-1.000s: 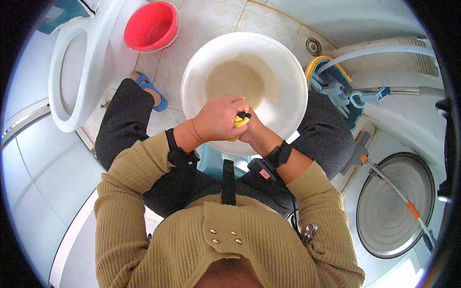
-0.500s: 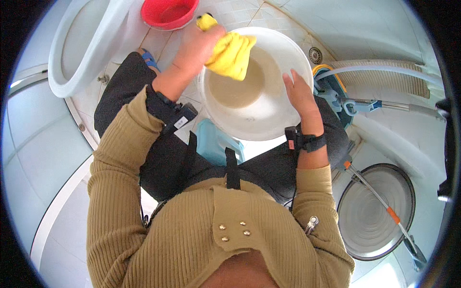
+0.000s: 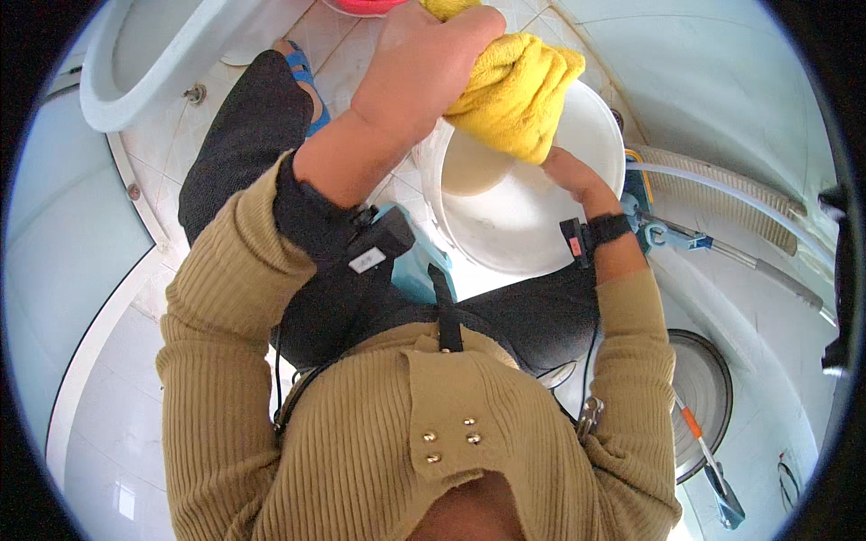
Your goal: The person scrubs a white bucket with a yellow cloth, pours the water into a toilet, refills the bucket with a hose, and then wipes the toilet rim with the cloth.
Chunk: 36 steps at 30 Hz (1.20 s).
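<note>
My left hand is closed around a bunched yellow cloth, lifted above the far side of a large white bucket. Folds of the cloth hang out on both sides of the fist. Cloudy brownish water lies in the bucket, partly covered from sight by the cloth. Over the bucket's right side, my right hand is close under the hanging end of the cloth. Its fingers are largely hidden there, and whether they grip the cloth I cannot tell.
A light-blue plastic stool stands by my knees. At the far edge is a red basin, with a white ceramic fixture to its left. Right of the bucket are a mop handle and a pale hose. A round metal lid lies lower right.
My left hand and the cloth have moved right and closer to the camera. My right hand, spread open earlier, has come up to the cloth. The view has shifted.
</note>
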Tool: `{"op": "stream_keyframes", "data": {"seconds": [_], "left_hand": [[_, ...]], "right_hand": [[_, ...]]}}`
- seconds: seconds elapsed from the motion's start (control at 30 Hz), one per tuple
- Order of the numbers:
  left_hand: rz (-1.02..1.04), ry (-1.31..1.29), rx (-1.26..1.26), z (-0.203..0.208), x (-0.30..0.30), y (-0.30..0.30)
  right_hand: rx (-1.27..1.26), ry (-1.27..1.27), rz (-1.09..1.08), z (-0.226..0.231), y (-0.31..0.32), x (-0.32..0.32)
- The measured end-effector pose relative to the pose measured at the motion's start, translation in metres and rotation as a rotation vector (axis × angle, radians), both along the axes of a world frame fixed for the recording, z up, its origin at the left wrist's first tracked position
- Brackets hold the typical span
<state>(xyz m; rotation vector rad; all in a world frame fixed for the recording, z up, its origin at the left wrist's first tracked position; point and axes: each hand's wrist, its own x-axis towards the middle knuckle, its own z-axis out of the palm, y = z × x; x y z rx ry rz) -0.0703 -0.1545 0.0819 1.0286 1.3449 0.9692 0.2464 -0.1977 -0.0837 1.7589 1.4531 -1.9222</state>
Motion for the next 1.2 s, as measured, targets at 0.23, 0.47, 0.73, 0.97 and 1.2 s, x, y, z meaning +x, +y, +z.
{"op": "stream_keyframes", "data": {"seconds": [0.23, 0.47, 0.73, 0.97, 1.2], "left_hand": [[-0.165, 0.258, 0.071, -0.002, -0.009, -0.015], [-0.304, 0.666, 0.435, -0.022, -0.010, -0.017], [0.166, -0.267, -0.138, -0.018, 0.027, -0.024], [-0.122, 0.256, 0.241, -0.029, 0.019, -0.035], [0.335, -0.298, -0.196, -0.039, 0.025, -0.031]], "right_hand": [[0.180, -0.596, 0.612, -0.170, -0.065, 0.012], [-0.013, -0.220, 0.606, -0.222, -0.106, -0.072], [0.569, -0.221, 0.365, -0.222, -0.051, -0.107], [0.644, -0.812, 0.337, -0.255, -0.057, -0.042], [-0.081, -0.053, 0.277, -0.205, -0.110, -0.059]]}}
